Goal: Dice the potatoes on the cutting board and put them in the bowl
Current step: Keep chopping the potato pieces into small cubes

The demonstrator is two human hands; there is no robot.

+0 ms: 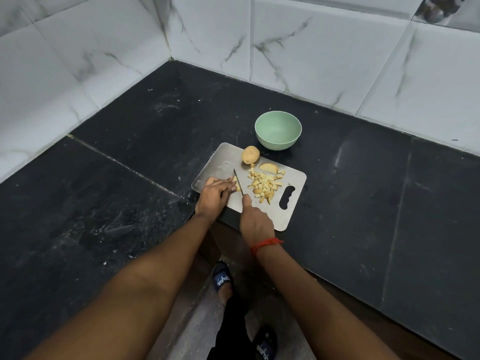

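On the black desk (363,190), the right hand (255,222) grips a knife (238,183), its blade down on the steel cutting board (293,203). Just left of the blade, the left hand (215,194) pins a potato piece (235,185) under curled fingers. A heap of diced potato (265,187) lies right of the knife. Farther back on the board lie a potato wedge (268,168) and a whole potato (250,154). A green bowl (278,129) stands just beyond the board.

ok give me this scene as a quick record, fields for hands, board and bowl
left hand: holds down a potato piece on the cutting board
right hand: grips knife, blade against that piece
diced pile: on board, right of blade
whole potato: board's far edge
potato wedge: beside pile
bowl: green, empty, beyond board
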